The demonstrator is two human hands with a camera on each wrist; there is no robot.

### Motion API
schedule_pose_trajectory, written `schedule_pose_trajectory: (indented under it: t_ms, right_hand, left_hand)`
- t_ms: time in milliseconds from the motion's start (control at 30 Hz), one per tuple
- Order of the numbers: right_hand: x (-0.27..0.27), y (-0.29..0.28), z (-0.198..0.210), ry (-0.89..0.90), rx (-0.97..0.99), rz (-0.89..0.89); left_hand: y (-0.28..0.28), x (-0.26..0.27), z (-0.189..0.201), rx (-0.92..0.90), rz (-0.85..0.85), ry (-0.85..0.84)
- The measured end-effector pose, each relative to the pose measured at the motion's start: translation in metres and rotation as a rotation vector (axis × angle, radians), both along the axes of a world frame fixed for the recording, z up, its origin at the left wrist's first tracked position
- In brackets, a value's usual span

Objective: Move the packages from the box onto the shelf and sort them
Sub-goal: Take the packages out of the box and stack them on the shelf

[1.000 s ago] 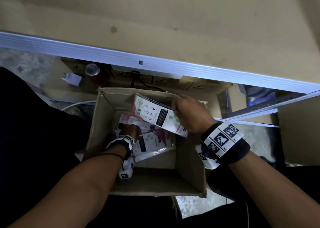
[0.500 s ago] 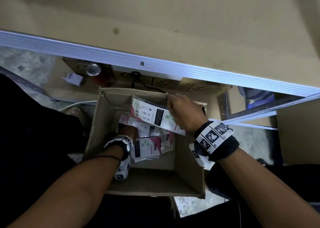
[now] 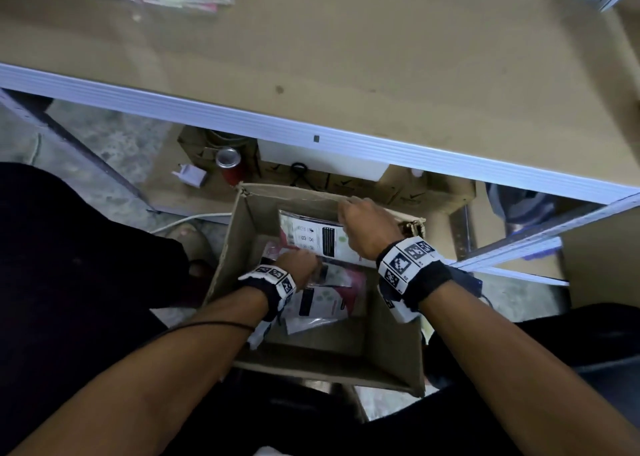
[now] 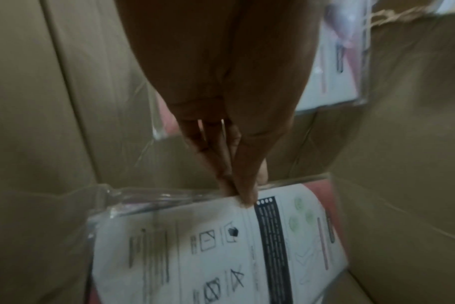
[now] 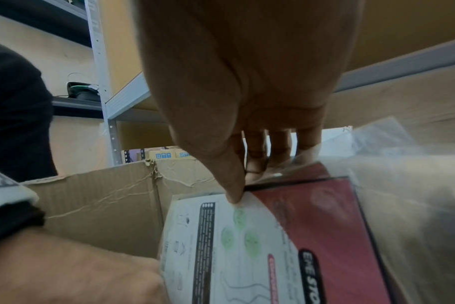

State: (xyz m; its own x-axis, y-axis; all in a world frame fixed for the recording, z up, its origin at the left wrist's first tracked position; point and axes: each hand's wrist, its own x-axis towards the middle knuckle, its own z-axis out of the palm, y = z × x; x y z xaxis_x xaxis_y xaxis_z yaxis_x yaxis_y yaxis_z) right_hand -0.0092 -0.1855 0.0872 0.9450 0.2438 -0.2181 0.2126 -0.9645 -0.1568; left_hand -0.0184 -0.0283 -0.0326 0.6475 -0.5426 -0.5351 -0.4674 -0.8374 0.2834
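Inside the box (image 3: 221, 268), both hands pinch packages: right hand (image 3: 367, 229) the upper package (image 3: 308, 237), left hand (image 3: 298, 265) a lower package (image 4: 195, 246).

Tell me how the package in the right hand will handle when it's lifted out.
The package probably stays fairly flat: a printed card shows inside. Its clear wrap looks glossy and loose, so it may slip in the right hand's pinch. Likely light, since thumb and fingertips alone hold it.

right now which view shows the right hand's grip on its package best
The right wrist view: thumb and fingers pinch the package at its top edge. The head view shows only the back of the right hand; the left wrist view misses the grip.
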Motion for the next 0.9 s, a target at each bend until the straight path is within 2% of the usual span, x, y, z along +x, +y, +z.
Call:
schedule_pose_trajectory:
  t_ms: [200, 533, 700, 900]
  right_hand:
    - [-0.006, -0.003, 0.008, 0.000, 0.019, -0.056]
    - [-0.025, 0.001, 0.026, -0.016, 0.018, -0.147]
    - [-0.035, 0.004, 0.053, -0.025, 0.058, -0.182]
    - [-0.046, 0.001, 0.103, -0.095, -0.004, -0.152]
  left_hand:
    - [0.006, -0.002, 0.030, -0.041, -0.027, -0.116]
    - [0.015, -0.002, 0.116, -0.085, -0.089, -0.114]
    - [0.024, -0.006, 0.164, -0.147, -0.082, -0.175]
    - [0.031, -0.007, 0.214, -0.272, -0.046, -0.240]
